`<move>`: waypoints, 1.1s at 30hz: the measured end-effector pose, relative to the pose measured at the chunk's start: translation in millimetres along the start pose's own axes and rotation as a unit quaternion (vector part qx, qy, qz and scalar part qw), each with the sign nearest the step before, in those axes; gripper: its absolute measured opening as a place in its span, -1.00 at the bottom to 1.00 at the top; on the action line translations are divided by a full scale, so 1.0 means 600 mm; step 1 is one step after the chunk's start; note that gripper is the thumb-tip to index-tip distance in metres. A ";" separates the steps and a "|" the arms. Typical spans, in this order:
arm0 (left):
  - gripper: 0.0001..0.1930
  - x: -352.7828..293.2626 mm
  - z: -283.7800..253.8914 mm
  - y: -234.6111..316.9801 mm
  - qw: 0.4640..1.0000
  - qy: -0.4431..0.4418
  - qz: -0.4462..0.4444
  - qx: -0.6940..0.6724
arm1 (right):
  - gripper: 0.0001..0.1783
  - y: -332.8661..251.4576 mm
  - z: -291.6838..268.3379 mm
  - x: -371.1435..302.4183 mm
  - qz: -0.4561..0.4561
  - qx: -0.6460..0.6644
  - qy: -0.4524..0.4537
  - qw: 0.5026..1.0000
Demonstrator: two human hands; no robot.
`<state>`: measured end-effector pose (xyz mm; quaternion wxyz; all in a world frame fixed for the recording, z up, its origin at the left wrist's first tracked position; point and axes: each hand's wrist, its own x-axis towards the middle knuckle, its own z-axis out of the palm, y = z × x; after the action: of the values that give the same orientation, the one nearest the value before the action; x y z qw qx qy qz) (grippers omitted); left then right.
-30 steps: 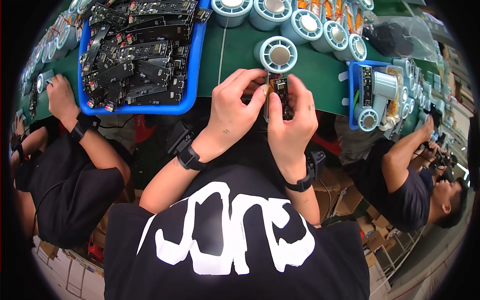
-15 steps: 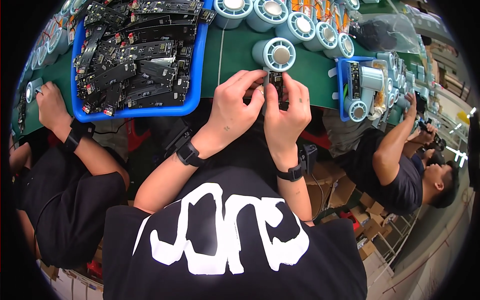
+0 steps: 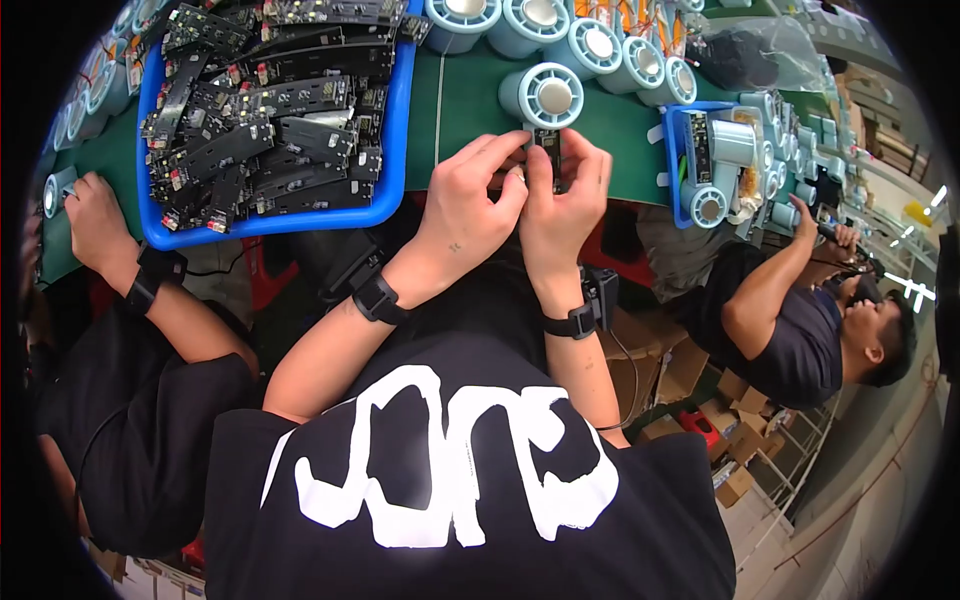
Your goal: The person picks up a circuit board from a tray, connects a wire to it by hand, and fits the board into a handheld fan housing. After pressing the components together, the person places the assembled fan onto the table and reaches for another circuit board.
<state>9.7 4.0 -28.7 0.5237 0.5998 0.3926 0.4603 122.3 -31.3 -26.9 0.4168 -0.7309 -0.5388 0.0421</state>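
Just beyond my fingertips, a light blue round housing (image 3: 550,95) with a spoked face and silver centre lies on the green table. A narrow black circuit board (image 3: 547,143) runs from below it down between my hands. My left hand (image 3: 470,195) is closed at the left side, its fingertips pinching the housing's narrow pale lower part, mostly hidden. On the other side my right hand (image 3: 563,195) is closed around the board, thumb along its face and fingers at its right edge. The lower end of the board is covered by my hands.
A blue tray (image 3: 395,190) heaped with black circuit boards (image 3: 300,100) stands to the left. Several light blue housings (image 3: 600,45) line the far side. Right of me sits a smaller blue bin (image 3: 680,215) with housings. Co-workers are at both sides, one hand (image 3: 100,220) at left.
Both hands, the housing and the board appear slightly higher in the picture. My grip looks much the same. The co-worker on the right has shifted an arm.
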 end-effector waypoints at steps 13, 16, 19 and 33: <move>-0.69 -0.030 -0.022 0.037 0.999 -0.029 0.030 -0.020 | -0.52 -0.004 -0.035 0.003 0.058 0.102 -0.093 0.989; -0.69 -0.038 -0.025 0.046 0.998 -0.032 0.018 -0.045 | -0.37 -0.012 -0.056 0.036 0.038 0.164 -0.076 0.983; -0.74 -0.042 -0.034 0.048 0.998 -0.050 0.009 -0.025 | -0.22 -0.003 -0.067 0.097 0.028 0.234 -0.101 0.967; -0.81 -0.074 -0.045 0.035 0.991 -0.111 -0.015 0.068 | -0.34 0.033 0.191 0.660 -0.212 -0.149 -0.177 0.950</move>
<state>-28.5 -34.1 -13.7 0.5289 0.6753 0.3710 0.3557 243.4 357.9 39.2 0.2009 -0.6346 -0.7463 0.0008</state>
